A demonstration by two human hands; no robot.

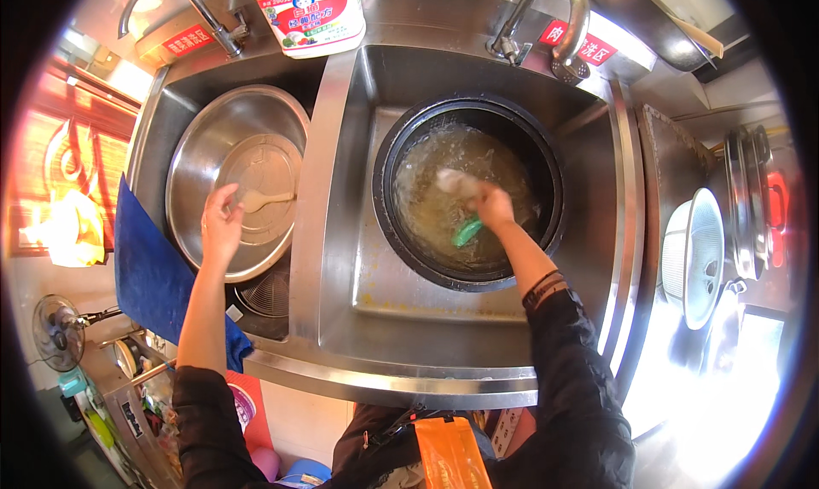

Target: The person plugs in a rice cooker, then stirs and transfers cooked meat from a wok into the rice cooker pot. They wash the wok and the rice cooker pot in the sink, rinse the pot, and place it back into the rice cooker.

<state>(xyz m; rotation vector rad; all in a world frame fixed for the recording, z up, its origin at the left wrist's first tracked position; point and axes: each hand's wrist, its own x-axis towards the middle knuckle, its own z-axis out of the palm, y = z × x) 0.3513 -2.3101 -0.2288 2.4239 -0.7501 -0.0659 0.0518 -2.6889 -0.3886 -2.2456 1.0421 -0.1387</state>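
My right hand (494, 206) is closed inside a round black pot (386, 230) that stands in the right-hand steel sink. Cloudy, swirling water (441, 243) fills much of the pot. A whitish item (457, 181), blurred by motion, extends from that hand. Just below the fingers a green piece (467, 232) shows in the water; whether the two are joined cannot be told. Over a large stainless steel basin (201, 137) in the left sink hovers my left hand (221, 223), fingers loosely curled and apart, seemingly holding nothing. Near its fingertips is a pale paddle-like spoon (265, 198).
A steel divider (323, 163) separates the sinks. Blue cloth (150, 259) drapes over the left rim. Behind stand a white detergent jug (310, 16), a left faucet (211, 22) and a right faucet (512, 25). A pale colander (694, 259) is at right.
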